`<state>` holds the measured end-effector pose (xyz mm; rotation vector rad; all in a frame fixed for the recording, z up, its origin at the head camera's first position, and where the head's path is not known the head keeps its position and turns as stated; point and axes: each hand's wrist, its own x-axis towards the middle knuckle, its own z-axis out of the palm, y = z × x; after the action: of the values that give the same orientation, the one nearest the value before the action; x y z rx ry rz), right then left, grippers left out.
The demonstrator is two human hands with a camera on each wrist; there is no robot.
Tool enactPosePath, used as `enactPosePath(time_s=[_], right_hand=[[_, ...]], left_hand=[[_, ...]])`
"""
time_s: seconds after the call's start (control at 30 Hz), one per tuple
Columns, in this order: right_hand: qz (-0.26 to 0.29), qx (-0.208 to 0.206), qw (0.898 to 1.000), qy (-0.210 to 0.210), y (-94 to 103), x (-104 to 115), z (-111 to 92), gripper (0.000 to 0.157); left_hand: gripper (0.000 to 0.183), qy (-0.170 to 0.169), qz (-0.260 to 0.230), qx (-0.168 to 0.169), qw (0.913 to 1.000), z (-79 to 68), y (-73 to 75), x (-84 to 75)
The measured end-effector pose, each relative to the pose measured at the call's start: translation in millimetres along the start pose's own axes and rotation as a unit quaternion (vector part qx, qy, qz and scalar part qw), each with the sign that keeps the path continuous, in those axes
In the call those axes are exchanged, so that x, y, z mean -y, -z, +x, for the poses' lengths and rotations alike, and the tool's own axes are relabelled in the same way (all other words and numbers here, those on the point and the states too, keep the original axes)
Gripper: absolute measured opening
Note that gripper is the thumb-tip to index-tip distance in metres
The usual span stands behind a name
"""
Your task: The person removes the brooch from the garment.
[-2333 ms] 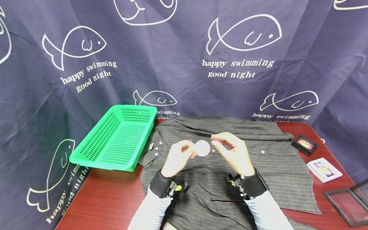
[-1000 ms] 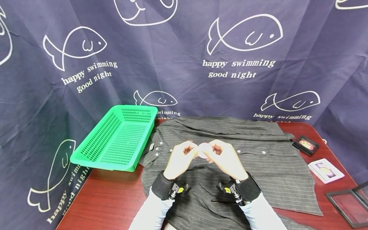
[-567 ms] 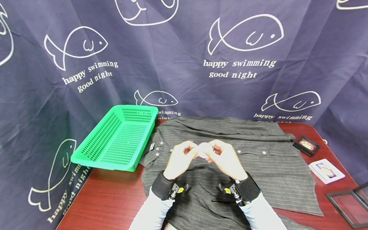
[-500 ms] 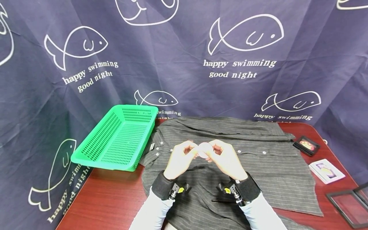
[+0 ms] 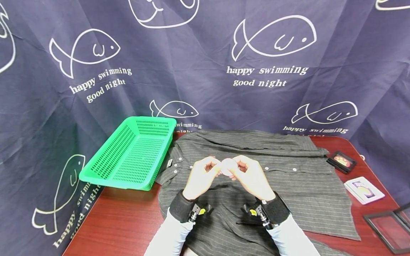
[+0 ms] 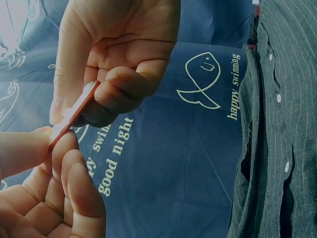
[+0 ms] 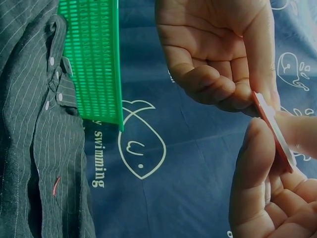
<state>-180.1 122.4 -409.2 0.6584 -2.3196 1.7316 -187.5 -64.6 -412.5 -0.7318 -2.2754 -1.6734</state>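
Note:
A thin round disc [image 5: 229,166], white on one face and red on the other, is held up between both hands over a dark grey pinstriped shirt [image 5: 288,192]. My left hand [image 5: 200,177] pinches its left side between thumb and curled fingers. On the other side my right hand [image 5: 253,179] pinches it too, the thumb lying over the white face. Edge-on in the left wrist view, the disc [image 6: 74,113] shows its red back. From the right wrist, the same disc [image 7: 271,126] stands tilted between the thumbs and fingers.
A green plastic basket [image 5: 150,177] stands left of the shirt on the red-brown table [image 5: 128,213]. Along the right edge lie a black case [image 5: 342,161], a white card-like stack [image 5: 364,190] and a dark-framed clear case [image 5: 389,229]. A patterned curtain [image 5: 205,78] hangs behind.
Since the oldest frame, my right hand has moved left from beside the disc and taken hold of it. Over the last second, both hands and the disc stay nearly still.

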Motion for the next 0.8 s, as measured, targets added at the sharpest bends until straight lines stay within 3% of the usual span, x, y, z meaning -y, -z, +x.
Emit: enactPosePath(time_s=[0.8], right_hand=[[0.015,-0.007,1.000,0.002,-0.9,-1.1,-0.8,0.009]], left_hand=[[0.013,-0.009,0.021,-0.010,0.9997,-0.7,-1.9,-1.0]])
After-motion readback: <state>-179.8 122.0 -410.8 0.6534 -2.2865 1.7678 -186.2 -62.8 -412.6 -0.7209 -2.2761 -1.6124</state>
